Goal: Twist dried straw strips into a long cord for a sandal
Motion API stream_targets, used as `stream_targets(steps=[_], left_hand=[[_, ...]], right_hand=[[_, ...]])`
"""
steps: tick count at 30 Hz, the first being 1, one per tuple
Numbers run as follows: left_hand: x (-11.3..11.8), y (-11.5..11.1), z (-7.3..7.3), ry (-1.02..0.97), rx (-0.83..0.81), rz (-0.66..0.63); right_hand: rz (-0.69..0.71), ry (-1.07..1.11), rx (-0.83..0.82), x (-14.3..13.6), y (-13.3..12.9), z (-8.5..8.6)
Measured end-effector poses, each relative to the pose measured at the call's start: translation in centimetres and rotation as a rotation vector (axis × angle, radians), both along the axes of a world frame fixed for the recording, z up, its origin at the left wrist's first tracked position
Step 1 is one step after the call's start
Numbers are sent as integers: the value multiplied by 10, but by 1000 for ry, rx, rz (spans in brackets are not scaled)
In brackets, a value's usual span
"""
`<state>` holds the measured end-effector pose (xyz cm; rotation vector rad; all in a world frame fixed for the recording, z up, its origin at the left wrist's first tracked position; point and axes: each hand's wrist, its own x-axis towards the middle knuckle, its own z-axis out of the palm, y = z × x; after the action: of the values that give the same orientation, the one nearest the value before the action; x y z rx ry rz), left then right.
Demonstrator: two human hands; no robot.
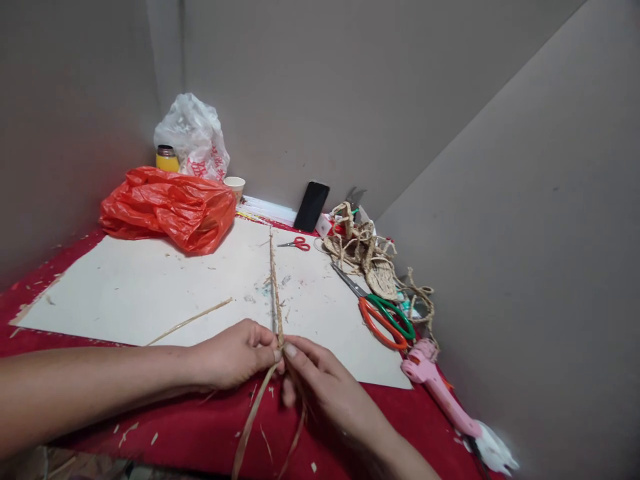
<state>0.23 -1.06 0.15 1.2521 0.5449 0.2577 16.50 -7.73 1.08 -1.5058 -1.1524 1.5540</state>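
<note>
- Both of your hands are close together at the near edge of the white sheet, fingertips pinched on the near end of a thin tan fibre cord (274,287).
- Your left hand (233,355) grips that end from the left, thumb and bent fingers closed on it.
- Your right hand (327,383) meets it from the other side, its thumb next to your left fingertips; the lower fingers are partly hidden.
- The cord runs away from you, roughly straight, across the middle of the large white paper sheet (150,280), while loose flat tan strands (253,417) trail from your fingers towards you, over the red cloth-covered worktop (200,437).
- One separate pale tan strand (193,321) lies slanted on the sheet, left of the cord.
- Near the cord's far end, to its right, you have small red-handled scissors (300,244); a black smartphone (312,207) is behind them.
- Farther right are large scissors with one green and one orange handle (384,320), beside a heap of tan woven cord pieces (377,263).
- A pink glue gun (440,387) is to the right of your right hand.
- At the far left sit a crumpled red plastic bag (173,208), a white plastic bag (193,130), a yellow jar with a dark top (167,159) and a paper cup (235,184).
</note>
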Motion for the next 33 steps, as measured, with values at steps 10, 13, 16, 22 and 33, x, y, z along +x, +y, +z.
stream_targets(steps=[10, 13, 16, 22, 33], left_hand=[[-11, 9, 1, 202, 245, -79], [-13, 11, 2, 248, 335, -97], [-15, 13, 0, 287, 346, -97], [-22, 19, 7, 400, 269, -164], [-61, 63, 38, 907, 1132, 113]], right_hand=[[271, -33, -33, 2, 15, -13], [234, -32, -54, -2, 16, -17], [211, -90, 15, -7, 16, -18], [149, -14, -43, -7, 15, -23], [79, 223, -145, -6, 11, -28]])
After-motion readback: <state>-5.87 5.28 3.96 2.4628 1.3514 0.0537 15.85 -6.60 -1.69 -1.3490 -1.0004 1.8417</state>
